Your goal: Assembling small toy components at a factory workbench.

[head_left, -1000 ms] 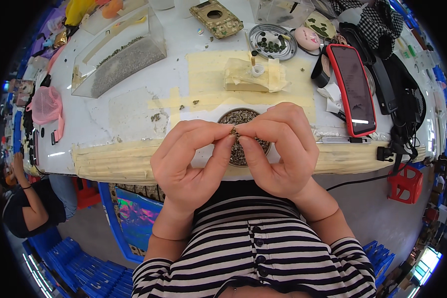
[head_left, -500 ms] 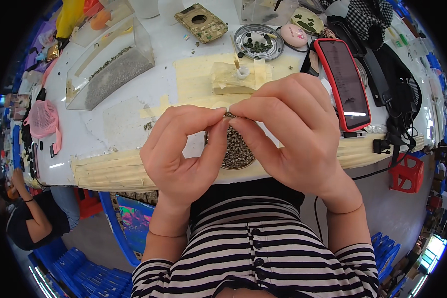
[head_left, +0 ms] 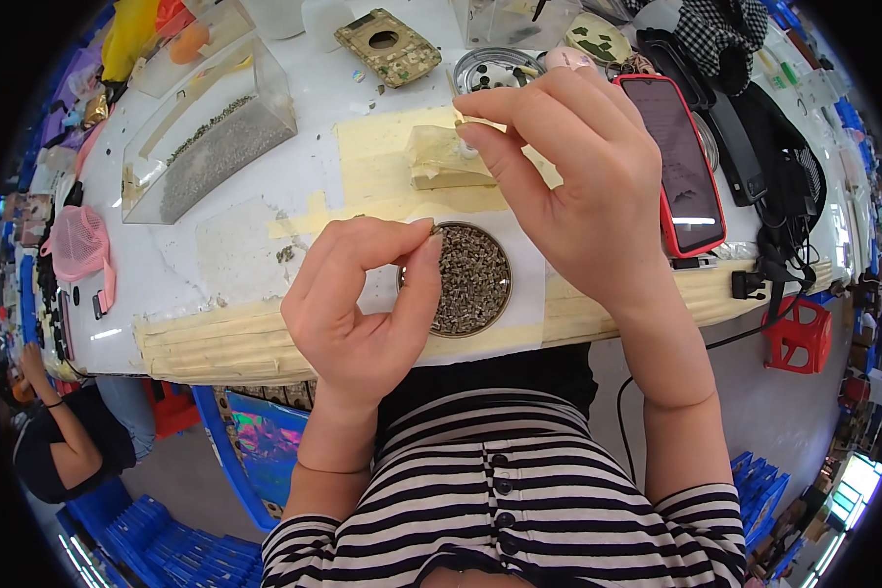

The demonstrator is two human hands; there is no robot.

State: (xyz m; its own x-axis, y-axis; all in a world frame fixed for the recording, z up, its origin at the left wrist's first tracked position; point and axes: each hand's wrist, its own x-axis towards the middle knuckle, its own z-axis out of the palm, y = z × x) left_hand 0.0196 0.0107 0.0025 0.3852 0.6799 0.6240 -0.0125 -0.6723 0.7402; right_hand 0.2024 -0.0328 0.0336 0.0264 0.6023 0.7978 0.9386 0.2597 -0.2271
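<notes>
2 pinches, 1 near and 1 farther out

Through the head camera I am seeing 2 bare hands working well apart. The left hand (head_left: 358, 299) is pinching a tiny piece (head_left: 434, 230), thumb and index fingertips pressing together at the left rim of a round dish (head_left: 510, 284); its shape is staying too small for me to make out. The dish is holding a bed of small grey-brown grains (head_left: 470, 279).

The right hand (head_left: 588, 181) is pinching a thin yellowish stick (head_left: 459, 115) between thumb and index finger. Just below, a small white cup (head_left: 467, 152) is sitting on a taped block (head_left: 446, 179), beyond the dish; the thumb is partly covering the cup, so I cannot tell whether the stick is touching it.

Farther out, a silver plate (head_left: 470, 62) is lying partly behind the right hand, with a camouflage-patterned box (head_left: 412, 64) resting to its left. A clear bin (head_left: 274, 83) is standing on the left, and a red-cased phone (head_left: 681, 162) is lying right of the right hand.
</notes>
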